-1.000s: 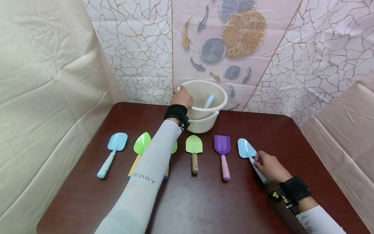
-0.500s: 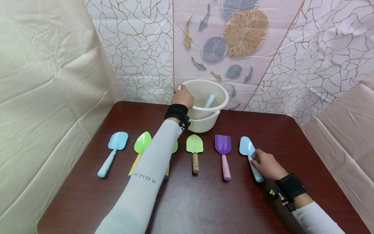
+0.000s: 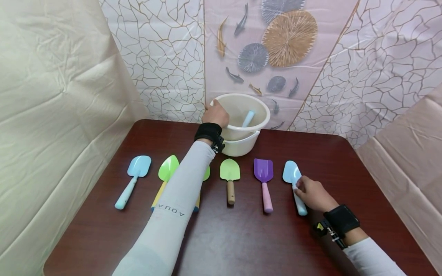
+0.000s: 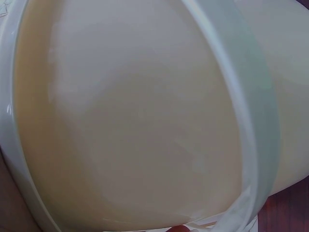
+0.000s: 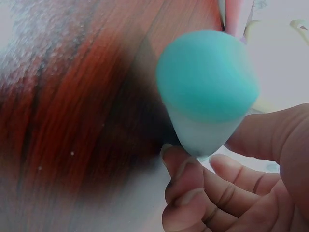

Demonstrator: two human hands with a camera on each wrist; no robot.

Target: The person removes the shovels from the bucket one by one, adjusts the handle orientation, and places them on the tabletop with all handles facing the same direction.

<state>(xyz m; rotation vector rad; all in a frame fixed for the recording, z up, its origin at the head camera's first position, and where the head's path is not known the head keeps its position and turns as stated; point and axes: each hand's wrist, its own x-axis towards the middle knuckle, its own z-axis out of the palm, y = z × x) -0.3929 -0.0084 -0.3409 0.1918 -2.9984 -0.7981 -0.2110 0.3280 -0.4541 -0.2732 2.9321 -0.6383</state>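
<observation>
My left hand [image 3: 216, 114] grips the left rim of a white bucket [image 3: 261, 123], which sits nested in a second white bucket [image 3: 241, 148]. A light blue handle [image 3: 248, 119] leans inside the upper one. White bucket wall [image 4: 145, 111] fills most of the left wrist view. At the right, my right hand [image 3: 315, 194] pinches the handle of a light blue hand trowel [image 3: 292, 172], whose blade points away from me. In the right wrist view the turquoise butt of the trowel handle [image 5: 207, 77] faces the camera, thumb on one side and fingers on the other.
Other trowels lie in a row: a blue one [image 3: 139, 166] far left, a green one with a yellow handle [image 3: 168, 168], another green one [image 3: 206, 173] mostly behind my left sleeve, a green one with a wooden handle [image 3: 229, 170], and a purple one [image 3: 263, 170]. The table [image 3: 248, 245] is dark red-brown.
My right hand has turned the light blue trowel: its handle end swung left, so it lies nearly in line with the others. The left hand stays at the bucket rim.
</observation>
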